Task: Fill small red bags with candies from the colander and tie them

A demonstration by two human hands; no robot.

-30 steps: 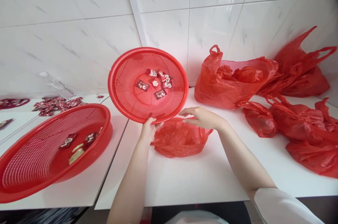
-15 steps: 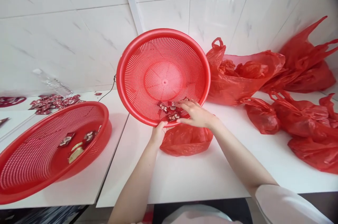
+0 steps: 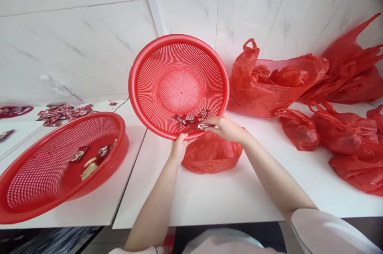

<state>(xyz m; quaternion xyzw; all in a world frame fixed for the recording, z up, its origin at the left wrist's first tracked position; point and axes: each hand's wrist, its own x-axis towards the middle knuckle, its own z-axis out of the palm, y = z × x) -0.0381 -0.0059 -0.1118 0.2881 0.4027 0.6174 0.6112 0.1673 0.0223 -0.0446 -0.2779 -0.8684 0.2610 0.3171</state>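
A round red mesh basket [image 3: 179,68] is tipped up on edge above the white table, its inside facing me. My left hand [image 3: 178,147] grips its lower rim. Several small red wrapped candies [image 3: 191,120] have slid down to that lower rim. My right hand [image 3: 225,128] reaches into the basket at the rim, fingers curled on the candies. Directly under both hands lies an open red plastic bag [image 3: 211,154] on the table.
A second red mesh basket [image 3: 38,184] with a few candies lies at the left. More red candies [image 3: 62,112] are scattered at the far left. Several filled red plastic bags [image 3: 275,82] pile at the right against the tiled wall. The table edge runs along the bottom.
The basket was tilted steeper, so the candies slid from its middle to the lower rim. My right hand moved from above the bag into the basket onto the candies.
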